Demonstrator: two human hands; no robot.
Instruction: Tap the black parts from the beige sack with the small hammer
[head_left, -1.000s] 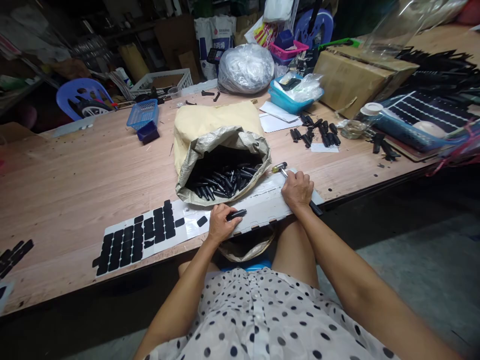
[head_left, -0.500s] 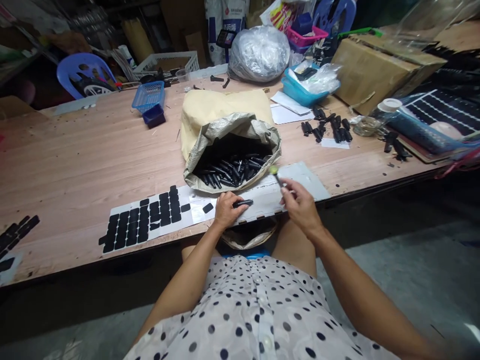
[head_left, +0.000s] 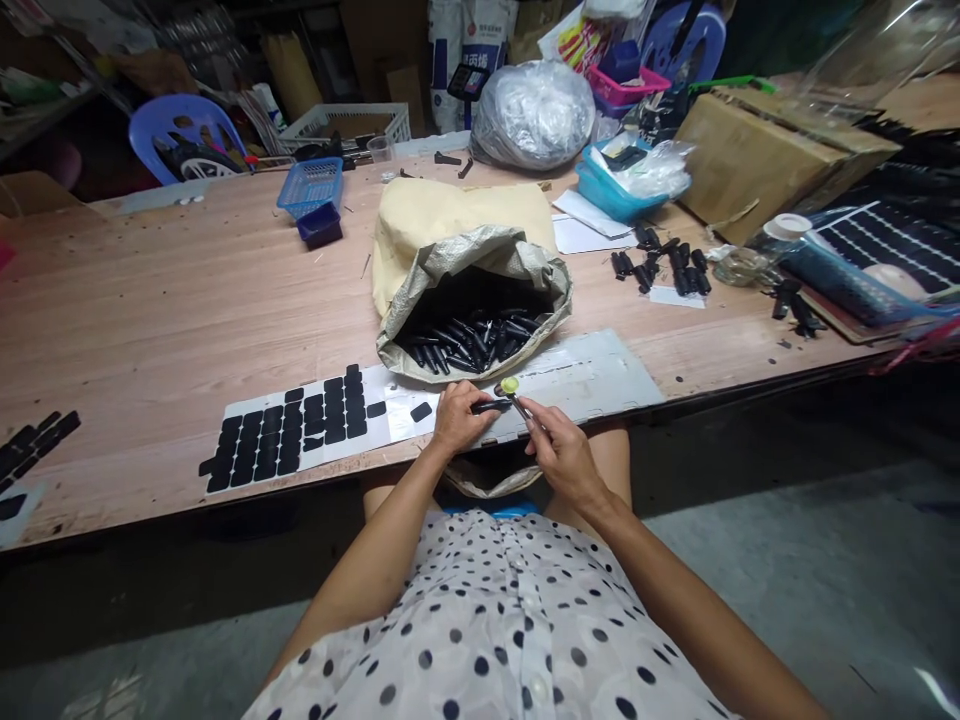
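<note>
My left hand (head_left: 459, 418) is closed around a slim black plastic part (head_left: 489, 406), held low over the pale board (head_left: 604, 370) at the table's front edge. In my right hand (head_left: 561, 448) is a small hammer (head_left: 519, 405) with a yellow-green face and a dark handle. Its head is right at the far end of the black part; whether they touch I cannot tell. Just beyond both hands lies an open woven sack (head_left: 390, 345), its mouth facing me, with many similar black parts (head_left: 476, 340) inside.
Rows of black adhesive pads (head_left: 274, 440) lie on a white sheet to the left. Loose black pieces (head_left: 679, 268), a blue basin (head_left: 619, 195) and a cardboard box (head_left: 757, 160) stand to the right. Behind are a blue basket (head_left: 311, 188) and a stuffed plastic bag (head_left: 534, 108).
The hammer has come down and left, from above the board to the black part. My left hand keeps its hold on the part. The view has shifted slightly.
</note>
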